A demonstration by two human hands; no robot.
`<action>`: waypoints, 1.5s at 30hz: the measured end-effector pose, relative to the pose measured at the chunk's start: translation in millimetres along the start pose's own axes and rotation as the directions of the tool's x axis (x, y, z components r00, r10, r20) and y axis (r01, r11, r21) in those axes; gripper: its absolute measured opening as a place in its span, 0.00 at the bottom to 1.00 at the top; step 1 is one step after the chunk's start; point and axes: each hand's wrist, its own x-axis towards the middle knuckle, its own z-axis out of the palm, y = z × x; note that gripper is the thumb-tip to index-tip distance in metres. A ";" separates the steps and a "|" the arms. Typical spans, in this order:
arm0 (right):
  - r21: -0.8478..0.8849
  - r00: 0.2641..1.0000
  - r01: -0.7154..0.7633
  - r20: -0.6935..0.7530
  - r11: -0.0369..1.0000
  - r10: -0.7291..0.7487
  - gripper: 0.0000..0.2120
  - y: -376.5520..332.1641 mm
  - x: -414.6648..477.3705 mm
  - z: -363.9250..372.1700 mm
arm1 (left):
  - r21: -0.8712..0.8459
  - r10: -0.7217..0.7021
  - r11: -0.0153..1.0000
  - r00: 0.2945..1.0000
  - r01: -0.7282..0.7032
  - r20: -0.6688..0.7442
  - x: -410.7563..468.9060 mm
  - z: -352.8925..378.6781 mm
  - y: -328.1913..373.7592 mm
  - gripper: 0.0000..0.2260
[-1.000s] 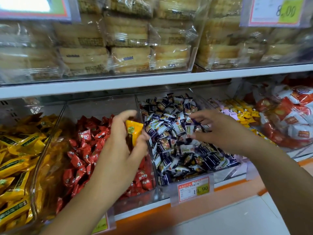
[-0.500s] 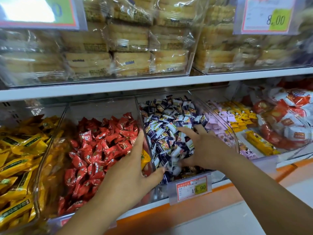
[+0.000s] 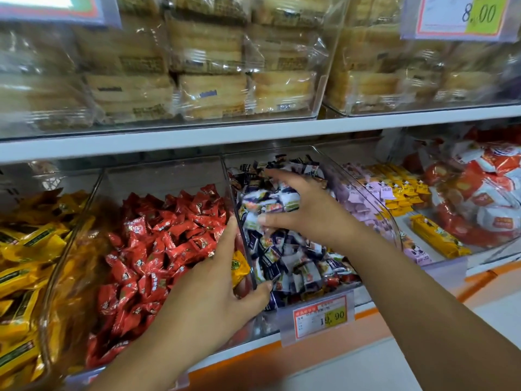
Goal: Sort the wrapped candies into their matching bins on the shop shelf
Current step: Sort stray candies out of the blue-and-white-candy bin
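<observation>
My left hand [image 3: 208, 289] straddles the clear wall between the red candy bin [image 3: 163, 179] and the blue-and-white candy bin [image 3: 284, 150]. It holds a yellow wrapped candy [image 3: 239, 267] between palm and thumb, with the thumb on the blue-and-white side. My right hand [image 3: 307, 215] is inside the blue-and-white bin, fingers curled round a clump of blue-and-white candies [image 3: 270, 201]. Red candies [image 3: 169, 238] fill the middle bin. Yellow candies [image 3: 25, 249] fill the bin at the far left.
A price tag [image 3: 321, 316] hangs on the front of the blue-and-white bin. Pink and yellow packs [image 3: 389, 190] and red-and-white packs [image 3: 479, 201] lie in bins to the right. The white shelf [image 3: 253, 136] above carries bagged cakes. An orange shelf edge runs below.
My left hand came down with the yellow candy from above the red bin to the wall between the bins. My right hand dug into the blue-and-white candies and gathered a clump toward the back.
</observation>
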 end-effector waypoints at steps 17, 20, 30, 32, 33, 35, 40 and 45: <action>-0.616 0.787 -0.157 0.394 0.772 0.475 0.54 29.8 -37.7 -18.5 | 0.043 -0.002 0.999 1.000 0.001 0.014 -0.9 -1.2 2.5 0.48; -0.491 0.832 -0.201 0.371 0.848 0.413 0.53 35.2 -40.5 -19.5 | 0.018 -0.004 1.000 1.000 0.003 0.006 -0.9 0.1 0.2 0.47; -0.452 0.810 -0.198 0.424 0.870 0.405 0.55 27.5 -39.7 -11.8 | 0.010 0.017 1.000 0.999 -0.016 -0.029 -2.0 1.1 -0.4 0.46; -0.403 0.830 -0.213 0.405 0.890 0.382 0.53 27.5 -40.8 -10.9 | 0.004 0.020 1.000 0.999 -0.020 -0.032 -1.9 0.8 -0.1 0.46; -0.365 0.838 -0.226 0.401 0.903 0.371 0.52 27.1 -41.8 -11.3 | 0.001 0.022 1.000 0.999 -0.022 -0.033 -1.9 0.7 0.1 0.46; -0.295 0.849 -0.250 0.391 0.922 0.355 0.49 26.4 -43.7 -13.1 | 0.002 0.024 1.000 0.999 -0.024 -0.036 -1.3 1.2 -0.5 0.47; -0.135 0.897 -0.308 0.289 0.942 0.335 0.30 30.7 -40.6 -15.2 | 0.016 0.030 0.999 0.999 -0.030 -0.038 -1.8 0.7 -0.1 0.46; 0.062 0.918 -0.354 0.216 0.933 0.333 0.28 33.7 -37.4 -21.1 | 0.020 0.022 1.000 1.000 -0.021 -0.020 -0.9 0.6 -1.1 0.46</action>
